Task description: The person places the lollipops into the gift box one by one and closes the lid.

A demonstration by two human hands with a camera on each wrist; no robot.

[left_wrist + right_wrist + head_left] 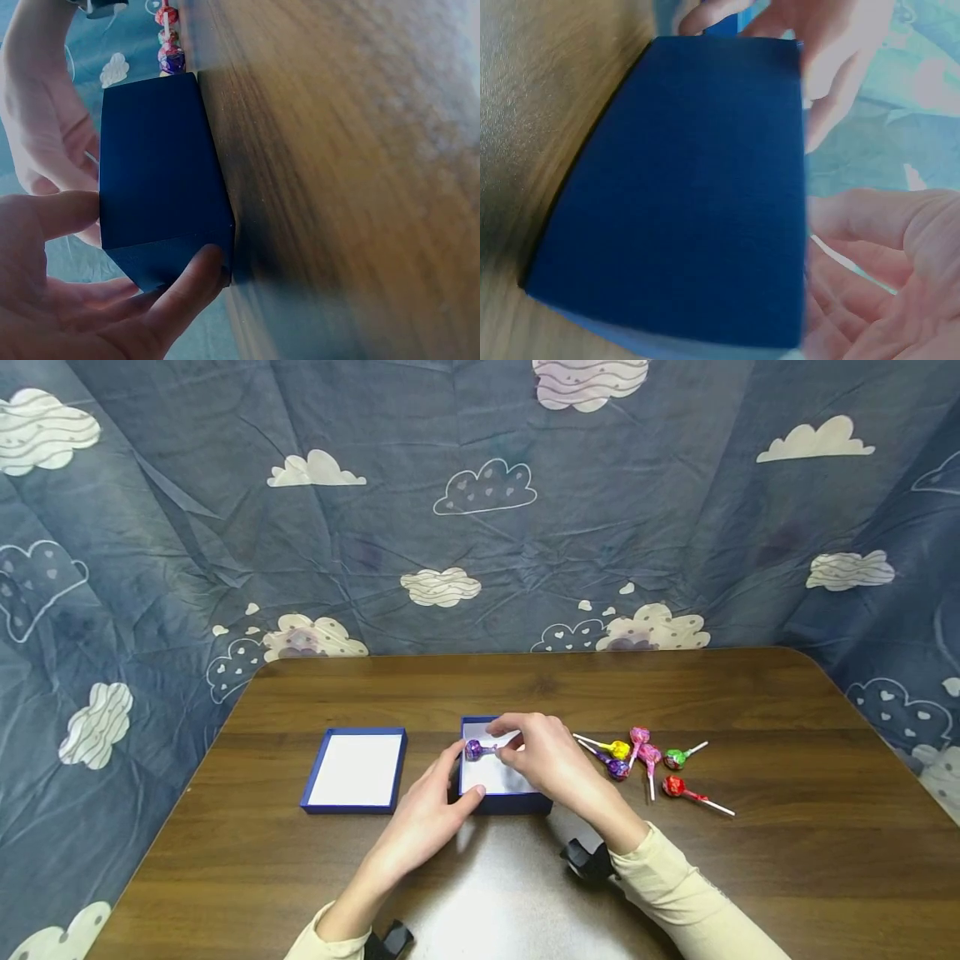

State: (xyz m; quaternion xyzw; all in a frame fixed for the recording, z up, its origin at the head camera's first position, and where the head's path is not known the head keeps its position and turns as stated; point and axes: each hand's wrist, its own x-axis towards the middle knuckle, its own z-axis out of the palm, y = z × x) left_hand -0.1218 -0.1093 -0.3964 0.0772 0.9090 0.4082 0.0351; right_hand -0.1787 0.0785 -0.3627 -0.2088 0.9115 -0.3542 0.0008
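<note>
A dark blue box (513, 804) with a white inside stands uncovered at mid-table. My left hand (429, 817) steadies it, the thumb at the front rim and the fingers along the left side; the left wrist view shows these fingers on the box's corner (161, 172). Over the box, my right hand (553, 758) pinches a purple-wrapped lollipop (474, 750) near its stick, the candy head toward the left wall. Whether the lollipop touches the box's floor I cannot tell. In the right wrist view the box wall (682, 187) hides the lollipop's head.
Left of the box lies its blue-edged lid (356, 770), white inside up. Several lollipops lie to the right, among them a yellow one (619, 749), a green one (674, 759) and a red one (673, 786). A cloud-patterned cloth (480, 543) hangs behind the wooden table (247, 852).
</note>
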